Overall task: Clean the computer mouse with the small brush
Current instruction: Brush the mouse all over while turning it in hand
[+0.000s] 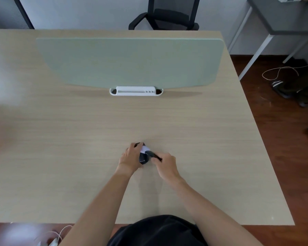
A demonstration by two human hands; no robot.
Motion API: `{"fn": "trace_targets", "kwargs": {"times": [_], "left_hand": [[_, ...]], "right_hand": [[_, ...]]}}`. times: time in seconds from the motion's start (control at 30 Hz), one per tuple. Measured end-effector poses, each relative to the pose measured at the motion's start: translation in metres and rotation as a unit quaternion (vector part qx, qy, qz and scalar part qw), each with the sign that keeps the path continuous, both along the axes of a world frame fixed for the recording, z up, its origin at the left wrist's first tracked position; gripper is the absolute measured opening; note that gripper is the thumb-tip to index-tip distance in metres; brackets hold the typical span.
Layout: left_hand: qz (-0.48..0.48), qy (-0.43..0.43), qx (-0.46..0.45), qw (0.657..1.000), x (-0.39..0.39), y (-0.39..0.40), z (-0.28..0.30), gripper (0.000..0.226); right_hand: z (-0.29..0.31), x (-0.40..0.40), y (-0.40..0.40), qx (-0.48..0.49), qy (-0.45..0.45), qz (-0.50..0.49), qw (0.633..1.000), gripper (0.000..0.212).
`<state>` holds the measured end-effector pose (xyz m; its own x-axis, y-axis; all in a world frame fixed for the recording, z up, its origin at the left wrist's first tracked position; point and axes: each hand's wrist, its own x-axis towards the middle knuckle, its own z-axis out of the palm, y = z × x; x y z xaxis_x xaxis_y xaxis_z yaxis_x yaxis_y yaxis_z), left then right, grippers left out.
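Observation:
A black computer mouse [143, 158] with white lettering and a pale patch on top lies on the light wooden table [96, 130], near its front middle. My left hand [131, 156] grips the mouse from the left, fingers curled over its far end. My right hand [165, 164] pinches a small dark brush [152, 154], whose head lies on the top of the mouse. Much of the mouse is hidden under both hands.
A pale green divider panel [132, 63] stands across the table's middle in a white clamp base [135, 90]. A black office chair [165, 15] sits behind the table. To the right lie wood floor, a grey desk [283, 18] and a loose cable [281, 71].

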<state>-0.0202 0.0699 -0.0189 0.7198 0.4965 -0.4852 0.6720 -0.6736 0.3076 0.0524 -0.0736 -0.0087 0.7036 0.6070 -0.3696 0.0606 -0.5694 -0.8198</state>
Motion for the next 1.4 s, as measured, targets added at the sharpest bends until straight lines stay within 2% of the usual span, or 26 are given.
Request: {"fn": "trace_targets", "kwargs": {"times": [0.1, 0.23, 0.3, 0.43, 0.6, 0.7, 0.8, 0.9, 1.0, 1.07, 1.17, 1.2, 1.33, 1.4], "left_hand": [[0.02, 0.008, 0.019, 1.0, 0.001, 0.0, 0.003, 0.08], [0.03, 0.052, 0.065, 0.996, 0.004, -0.007, 0.007, 0.082], [0.007, 0.067, 0.101, 0.993, 0.005, -0.01, 0.007, 0.08], [-0.057, 0.039, 0.142, 0.987, 0.001, -0.008, 0.001, 0.07], [-0.054, 0.022, 0.134, 0.989, -0.002, -0.002, -0.002, 0.058], [-0.015, 0.023, 0.109, 0.994, 0.001, -0.001, -0.001, 0.049], [0.034, 0.025, 0.086, 0.995, 0.005, -0.004, 0.001, 0.051], [0.018, 0.047, 0.126, 0.991, 0.01, -0.01, 0.003, 0.045], [-0.017, 0.078, 0.125, 0.989, 0.012, -0.016, 0.006, 0.032], [-0.028, 0.086, 0.118, 0.989, 0.013, -0.016, 0.006, 0.037], [-0.025, 0.094, 0.092, 0.991, 0.011, -0.01, 0.005, 0.041], [-0.026, 0.097, 0.087, 0.991, 0.011, -0.007, 0.004, 0.041], [-0.041, 0.103, 0.092, 0.99, 0.009, -0.001, 0.001, 0.039], [-0.045, 0.107, 0.097, 0.989, 0.007, -0.003, 0.002, 0.039]], "right_hand": [[-0.003, 0.0, -0.01, -0.038, -0.017, 0.023, 0.999, 0.03], [0.013, 0.01, -0.014, -0.007, 0.007, -0.061, 0.998, 0.037], [0.017, 0.012, -0.011, 0.018, 0.009, -0.073, 0.997, 0.039], [0.013, 0.006, -0.007, 0.007, -0.004, -0.022, 1.0, 0.041], [0.002, -0.004, -0.018, -0.038, -0.03, -0.017, 0.999, 0.031], [0.01, 0.002, -0.019, -0.04, -0.041, -0.027, 0.998, 0.031], [0.02, 0.007, -0.011, -0.004, -0.029, -0.046, 0.999, 0.03], [0.023, 0.003, -0.003, 0.036, -0.028, -0.006, 0.999, 0.017], [0.01, -0.002, -0.009, 0.012, -0.06, 0.04, 0.997, 0.02], [0.003, -0.002, -0.018, -0.007, -0.088, 0.052, 0.995, 0.026], [-0.002, 0.002, -0.031, -0.043, -0.112, 0.061, 0.991, 0.017], [-0.004, 0.004, -0.032, -0.041, -0.097, 0.047, 0.993, 0.032], [0.008, 0.003, -0.016, -0.004, -0.076, 0.026, 0.997, 0.037], [0.01, 0.001, -0.005, 0.01, -0.076, 0.046, 0.996, 0.038]]}}
